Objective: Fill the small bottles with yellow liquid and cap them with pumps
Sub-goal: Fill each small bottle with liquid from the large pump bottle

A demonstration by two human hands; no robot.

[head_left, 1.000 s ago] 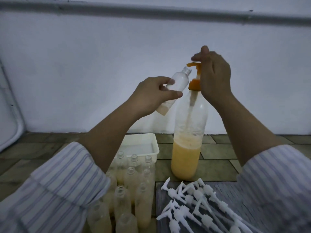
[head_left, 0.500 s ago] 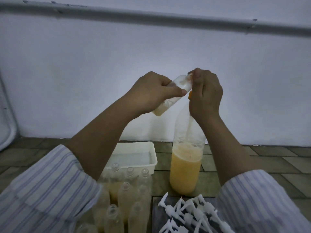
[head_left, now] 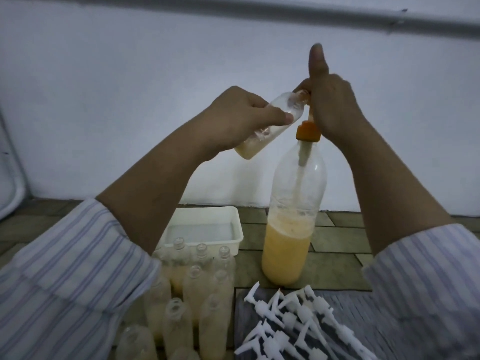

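Item one: the small bottle point(head_left: 270, 126), clear plastic, held tilted in the upper middle of the frame, neck up and to the right, a little yellow liquid pooled at its lower end. Our left hand point(head_left: 233, 120) wraps it, fingers and thumb curled round the body.

Item two: the large bottle point(head_left: 293, 211), upright in the middle of the frame, standing on the tiled floor point(head_left: 335, 240), yellow liquid filling roughly its lower third. It carries an orange pump point(head_left: 308, 131) on its neck, a tube running down inside. The small bottle's mouth sits just beside the pump's top, which our hand hides.

Item three: our right hand point(head_left: 335, 105), fingers curled over the pump head, thumb raised straight up; we count this grip as closed on the pump.

Item four: a cluster of small bottles point(head_left: 197, 289), open-necked, lower middle of the frame, several showing pale yellow contents.

Item five: a heap of white pumps point(head_left: 293, 323), lower right of centre, lying on a dark ribbed mat point(head_left: 363, 307).

Item six: a white tray point(head_left: 207, 227), behind the cluster, left of the large bottle.

Item seven: striped sleeves point(head_left: 65, 268), lower left and lower right corners; a pale wall point(head_left: 130, 87) behind.
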